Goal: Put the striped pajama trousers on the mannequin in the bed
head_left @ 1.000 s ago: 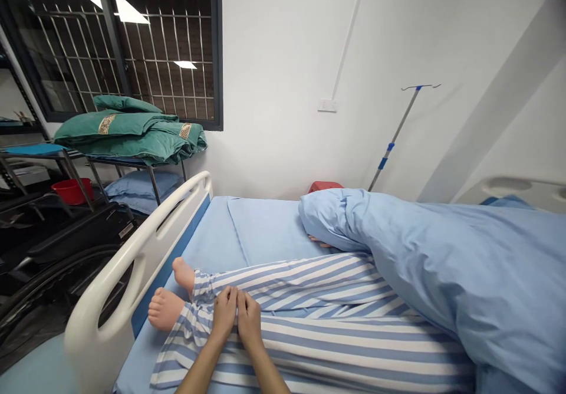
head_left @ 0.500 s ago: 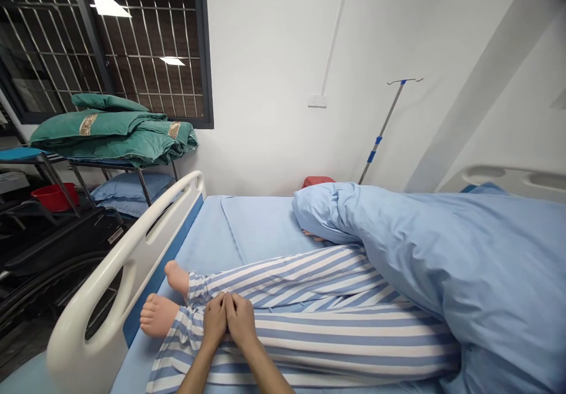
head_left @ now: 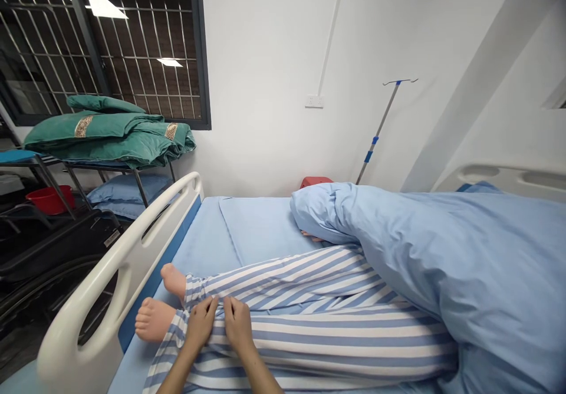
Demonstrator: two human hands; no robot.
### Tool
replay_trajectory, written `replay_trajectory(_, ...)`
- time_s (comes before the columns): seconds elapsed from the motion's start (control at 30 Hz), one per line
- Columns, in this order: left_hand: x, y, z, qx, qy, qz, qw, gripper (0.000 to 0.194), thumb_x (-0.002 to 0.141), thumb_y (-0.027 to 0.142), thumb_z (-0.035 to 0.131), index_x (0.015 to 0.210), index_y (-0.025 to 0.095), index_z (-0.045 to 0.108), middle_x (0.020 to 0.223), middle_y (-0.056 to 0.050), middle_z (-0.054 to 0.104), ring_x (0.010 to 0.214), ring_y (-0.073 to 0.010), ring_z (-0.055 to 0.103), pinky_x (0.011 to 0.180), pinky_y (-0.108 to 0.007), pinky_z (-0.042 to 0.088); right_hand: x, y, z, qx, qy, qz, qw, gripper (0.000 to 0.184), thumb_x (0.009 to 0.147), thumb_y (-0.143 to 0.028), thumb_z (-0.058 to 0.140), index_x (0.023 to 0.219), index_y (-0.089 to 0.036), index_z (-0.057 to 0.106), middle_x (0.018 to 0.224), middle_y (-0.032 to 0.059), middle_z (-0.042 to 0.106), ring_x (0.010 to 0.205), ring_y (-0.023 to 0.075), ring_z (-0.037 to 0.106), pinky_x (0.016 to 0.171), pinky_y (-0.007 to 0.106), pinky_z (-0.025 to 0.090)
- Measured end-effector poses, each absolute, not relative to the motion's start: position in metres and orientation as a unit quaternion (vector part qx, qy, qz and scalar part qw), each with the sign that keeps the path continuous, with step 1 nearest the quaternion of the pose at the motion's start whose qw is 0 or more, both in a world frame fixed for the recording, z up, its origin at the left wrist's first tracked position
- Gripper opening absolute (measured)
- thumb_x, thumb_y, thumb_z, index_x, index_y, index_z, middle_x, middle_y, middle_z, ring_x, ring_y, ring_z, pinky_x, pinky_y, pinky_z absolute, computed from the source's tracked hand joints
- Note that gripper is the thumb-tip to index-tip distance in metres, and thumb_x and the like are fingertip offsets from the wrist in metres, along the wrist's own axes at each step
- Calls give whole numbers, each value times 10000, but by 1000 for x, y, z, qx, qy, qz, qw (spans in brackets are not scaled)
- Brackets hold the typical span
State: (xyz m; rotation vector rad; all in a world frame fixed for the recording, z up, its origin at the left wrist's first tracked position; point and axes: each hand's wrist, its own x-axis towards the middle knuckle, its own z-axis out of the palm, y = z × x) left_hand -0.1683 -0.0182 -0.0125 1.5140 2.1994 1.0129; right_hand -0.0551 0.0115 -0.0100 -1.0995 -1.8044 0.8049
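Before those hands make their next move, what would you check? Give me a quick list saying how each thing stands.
1. Hands at the striped trousers: ok; left hand and right hand are both over the lower legs.
2. Firm grip on the cloth: cannot tell; the undersides of the hands are hidden.
3. Hands clear of the quilt: ok; it lies apart.
4. Bare feet in sight: ok, both show.
5. Hands clear of the bed's end board: ok.

White glare on dark window [head_left: 110, 46]
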Motion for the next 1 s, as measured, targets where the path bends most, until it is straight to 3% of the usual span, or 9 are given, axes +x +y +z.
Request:
replay_trajectory(0.37, -172, -23, -21, 574, 775, 246, 94, 260, 799, 345, 403, 750, 230, 631, 768, -30, 662, 735, -150, 582, 707, -238, 391, -58, 11, -8, -453, -733, 304, 406, 450, 904, -354, 314, 530, -179, 492, 505, 12, 539, 500, 119, 462, 508, 256, 198)
replay_trajectory(0.6, -170, -23, -22, 553, 806, 203, 58, 258, 799, 298, 408, 902, 242, 637, 934, -40, 682, 818, -184, 601, 745, -273, 402, -54, 3, 5, -410, -758, 292, 415, 445, 911, -333, 297, 579, -176, 549, 540, 13, 574, 507, 107, 467, 510, 250, 192)
replay_trajectory(0.8, -171, -24, -22, 598, 785, 159, 33, 259, 762, 193, 427, 887, 254, 646, 1051, -39, 654, 851, -202, 592, 763, -290, 400, -53, 9, -8, -440, -736, 294, 421, 449, 905, -325, 309, 540, -169, 518, 512, 12, 552, 501, 107, 460, 512, 252, 193)
replay_trajectory(0.9, -161, -19, -11, 587, 784, 203, 20, 255, 757, 168, 408, 843, 231, 639, 984, -54, 660, 781, -189, 582, 718, -282, 387, -52, 11, -8, -434, -719, 309, 445, 459, 905, -329, 301, 533, -173, 520, 505, 11, 545, 501, 111, 462, 508, 248, 209)
replay_trajectory(1.0, -144, -9, 1, 547, 786, 286, 30, 264, 814, 276, 355, 675, 209, 569, 706, -30, 632, 660, -152, 549, 645, -248, 371, -51, 12, -4, -434, -698, 338, 458, 458, 904, -331, 296, 541, -176, 527, 514, 17, 555, 501, 117, 470, 501, 240, 236)
